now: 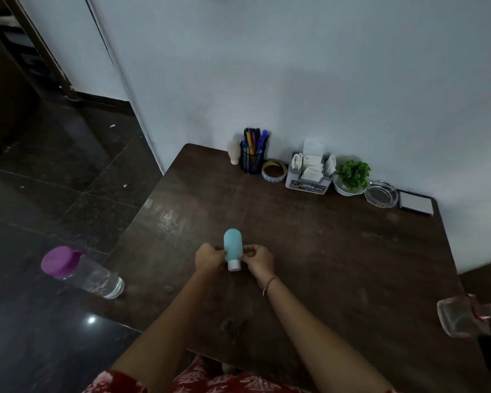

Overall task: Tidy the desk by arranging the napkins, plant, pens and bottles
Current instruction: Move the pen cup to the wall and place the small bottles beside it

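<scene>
"Gripping what, those two hands?"

"A blue bottle (233, 245) with a white cap. The left hand (209, 259) curls round one side and the right hand (258, 260) pinches the other, near the cap, which points back at the person."

"Where is it?"

"Over the middle of the dark desk (323, 265), towards the near edge. Whether it touches the wood cannot be told."

"And the rest?"

"Along the wall at the back stand a white bottle (234, 151), pens (254, 140) in a mesh holder (251, 163), a tape roll (274, 171), napkins (312, 163) in a grey caddy (308, 184), the plant (352, 174) and a glass ashtray (381, 194). A purple-lidded bottle (82, 272) sits at the left edge, and a blurred pink-capped bottle (465, 316) at the right edge."
</scene>
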